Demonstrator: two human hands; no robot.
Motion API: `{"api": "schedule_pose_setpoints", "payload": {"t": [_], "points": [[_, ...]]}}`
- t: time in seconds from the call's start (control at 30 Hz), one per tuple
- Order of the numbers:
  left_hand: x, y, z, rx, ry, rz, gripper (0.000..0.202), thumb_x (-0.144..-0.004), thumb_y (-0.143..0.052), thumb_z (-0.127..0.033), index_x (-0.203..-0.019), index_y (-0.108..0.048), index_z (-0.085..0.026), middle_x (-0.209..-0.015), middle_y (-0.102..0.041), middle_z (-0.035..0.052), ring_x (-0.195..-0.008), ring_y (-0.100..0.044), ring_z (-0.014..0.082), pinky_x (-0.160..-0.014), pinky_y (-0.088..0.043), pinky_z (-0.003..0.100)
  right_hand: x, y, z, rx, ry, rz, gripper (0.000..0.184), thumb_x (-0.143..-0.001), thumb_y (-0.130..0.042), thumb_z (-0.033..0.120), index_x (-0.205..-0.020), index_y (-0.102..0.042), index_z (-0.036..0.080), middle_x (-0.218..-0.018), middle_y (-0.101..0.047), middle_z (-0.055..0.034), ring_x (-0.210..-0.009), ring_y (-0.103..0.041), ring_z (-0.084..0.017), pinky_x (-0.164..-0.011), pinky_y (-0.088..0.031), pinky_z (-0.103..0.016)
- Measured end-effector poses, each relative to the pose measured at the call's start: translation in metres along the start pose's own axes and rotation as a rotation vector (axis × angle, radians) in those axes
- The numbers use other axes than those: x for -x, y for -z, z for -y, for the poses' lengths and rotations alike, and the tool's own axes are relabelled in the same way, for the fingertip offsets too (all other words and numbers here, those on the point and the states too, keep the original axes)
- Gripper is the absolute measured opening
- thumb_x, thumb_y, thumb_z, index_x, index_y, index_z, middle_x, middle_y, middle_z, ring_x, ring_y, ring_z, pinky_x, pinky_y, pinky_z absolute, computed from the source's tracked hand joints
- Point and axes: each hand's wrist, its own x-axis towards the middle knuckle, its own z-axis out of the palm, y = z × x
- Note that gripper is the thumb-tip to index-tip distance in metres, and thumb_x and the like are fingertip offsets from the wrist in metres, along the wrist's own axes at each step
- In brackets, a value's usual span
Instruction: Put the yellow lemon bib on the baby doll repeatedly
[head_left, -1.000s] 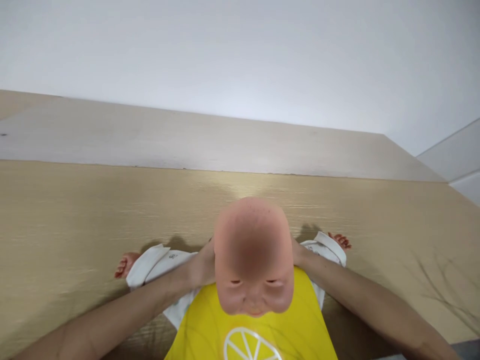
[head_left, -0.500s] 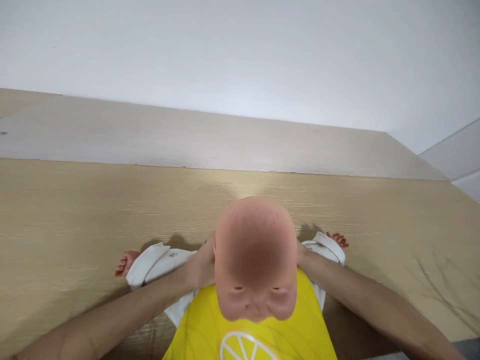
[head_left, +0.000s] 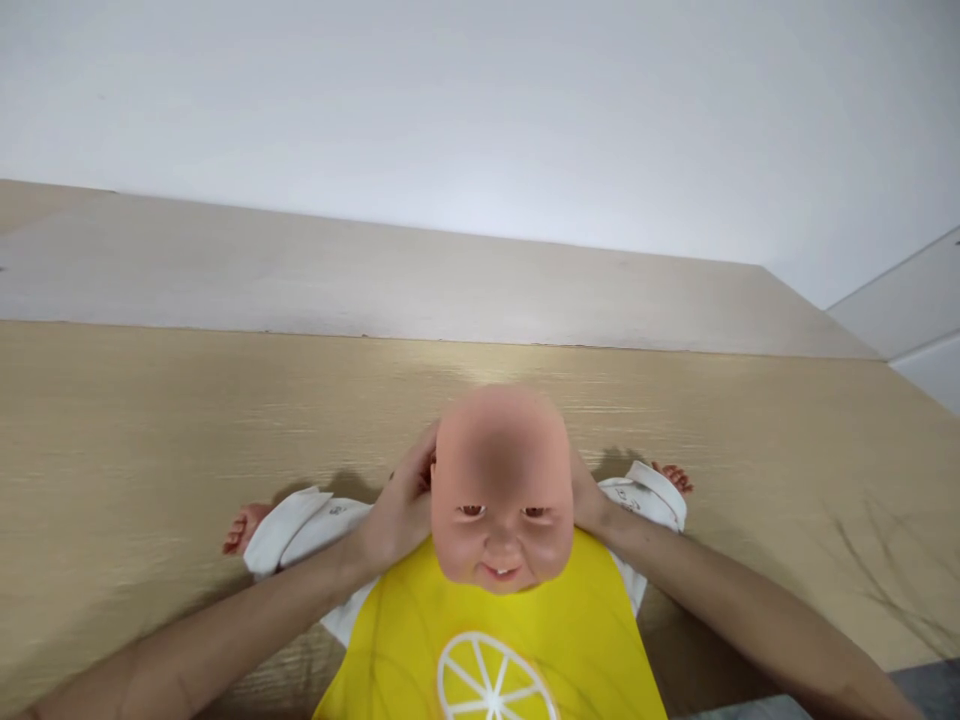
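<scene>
A baby doll (head_left: pixel 502 470) with a bald head lies face up on the wooden surface. Over its chest is a yellow bib (head_left: pixel 405 630) with a white citrus-slice print, worn over a white top (head_left: pixel 322 530). Its arms stretch out to both sides. My left hand (head_left: pixel 401 510) reaches behind the doll's head and neck from the left, its fingertips hidden. On the other side my right hand (head_left: pixel 587 495) goes behind the neck, with its fingers out of sight. What either hand grips there cannot be seen.
A pale board (head_left: pixel 450 285) runs along the back of the wooden surface (head_left: pixel 150 430), with a white wall (head_left: pixel 480 110) behind it. Grey material (head_left: pixel 757 710) shows at the lower right edge. Thin branching lines cross the right side.
The doll's head has tipped back, so its face now shows more fully and its chin sits higher. More of the bib's print is visible. Both hands stay behind the neck.
</scene>
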Motion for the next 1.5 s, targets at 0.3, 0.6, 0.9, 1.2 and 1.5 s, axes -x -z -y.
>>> {"api": "schedule_pose_setpoints", "payload": {"t": [0.3, 0.6, 0.9, 1.2, 1.5], "points": [[-0.011, 0.013, 0.012, -0.065, 0.051, 0.063, 0.042, -0.073, -0.062, -0.020, -0.115, -0.064, -0.017, -0.100, -0.073, 0.0071, -0.109, -0.062, 0.0294, -0.091, -0.051, 0.036, -0.005, 0.017, -0.002, 0.087, 0.034, 0.057, 0.010, -0.078, -0.047, 0.018, -0.074, -0.055, 0.013, -0.075, -0.064, -0.0025, -0.072, -0.057, -0.012, -0.063, -0.042, -0.020], [-0.008, 0.023, 0.003, -0.435, 0.084, 0.116, 0.040, -0.070, -0.050, -0.016, -0.107, -0.066, -0.019, -0.090, -0.074, 0.0033, -0.100, -0.065, 0.0284, -0.082, -0.051, 0.030, -0.003, 0.019, -0.004, 0.336, 0.134, 0.020, 0.014, -0.081, -0.046, 0.023, -0.080, -0.055, 0.013, -0.075, -0.064, -0.0047, -0.064, -0.053, -0.012, -0.060, -0.036, -0.022], [-0.006, 0.023, 0.004, -0.644, 0.117, 0.130, 0.041, -0.076, -0.049, -0.022, -0.116, -0.057, -0.020, -0.100, -0.072, 0.0082, -0.100, -0.067, 0.0296, -0.083, -0.050, 0.033, -0.006, 0.022, 0.003, 0.669, -0.078, 0.201, 0.027, -0.083, -0.046, 0.025, -0.105, -0.061, 0.015, -0.101, -0.069, -0.0096, -0.085, -0.063, -0.021, -0.066, -0.034, -0.026], [-0.006, 0.025, 0.012, -0.656, 0.091, 0.147, 0.046, -0.075, -0.049, -0.022, -0.121, -0.053, -0.017, -0.111, -0.070, 0.0108, -0.106, -0.066, 0.0304, -0.084, -0.050, 0.033, -0.008, 0.022, 0.005, 0.743, -0.121, 0.257, 0.023, -0.086, -0.048, 0.022, -0.103, -0.062, 0.014, -0.103, -0.069, -0.0094, -0.089, -0.065, -0.022, -0.067, -0.033, -0.026], [-0.007, 0.026, 0.022, -0.471, 0.122, 0.128, 0.052, -0.077, -0.049, -0.022, -0.128, -0.051, -0.013, -0.105, -0.072, 0.0081, -0.103, -0.067, 0.0279, -0.082, -0.051, 0.032, -0.011, 0.023, -0.003, 0.734, -0.079, 0.265, 0.021, -0.088, -0.049, 0.019, -0.101, -0.064, 0.014, -0.098, -0.070, -0.0086, -0.081, -0.063, -0.018, -0.066, -0.034, -0.024]]}}
